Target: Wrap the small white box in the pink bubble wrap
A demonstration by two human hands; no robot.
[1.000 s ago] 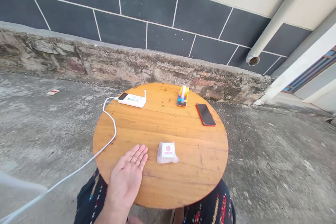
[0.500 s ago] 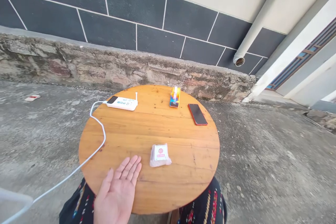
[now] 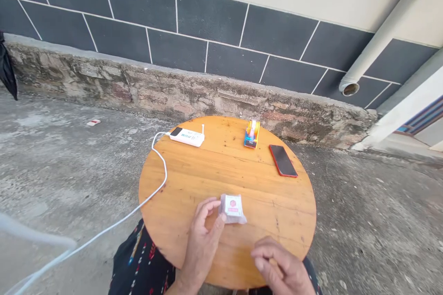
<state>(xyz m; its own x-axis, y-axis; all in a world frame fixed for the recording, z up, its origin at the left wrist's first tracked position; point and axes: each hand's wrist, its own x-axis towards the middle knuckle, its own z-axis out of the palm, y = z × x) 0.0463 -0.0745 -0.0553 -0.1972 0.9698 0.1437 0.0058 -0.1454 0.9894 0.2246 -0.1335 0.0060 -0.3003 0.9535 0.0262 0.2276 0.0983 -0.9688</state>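
Observation:
A small square packet [image 3: 233, 206] in translucent wrapping, with a white label and a red print, lies on the round wooden table [image 3: 194, 170]. At its left edge is my left hand [image 3: 202, 237], thumb and fingers apart, with the thumb tip touching the lower left corner. The packet still rests on the tabletop. Lower right of it, my right hand [image 3: 284, 265] hovers over the table's near edge. Its fingers are curled in with the thumb close to the index finger, slightly blurred, and nothing shows between them.
A white power bank [image 3: 188, 137] with a white cable [image 3: 162, 184] sits at the back left of the table. A tape dispenser [image 3: 251, 134] stands at the back, a red-edged phone [image 3: 283, 160] at the right. A stone-based wall [image 3: 194, 94] is behind.
My left hand has turned from palm up and moved right to the packet. My right hand has come into view. The camera has swung left, so everything sits farther right.

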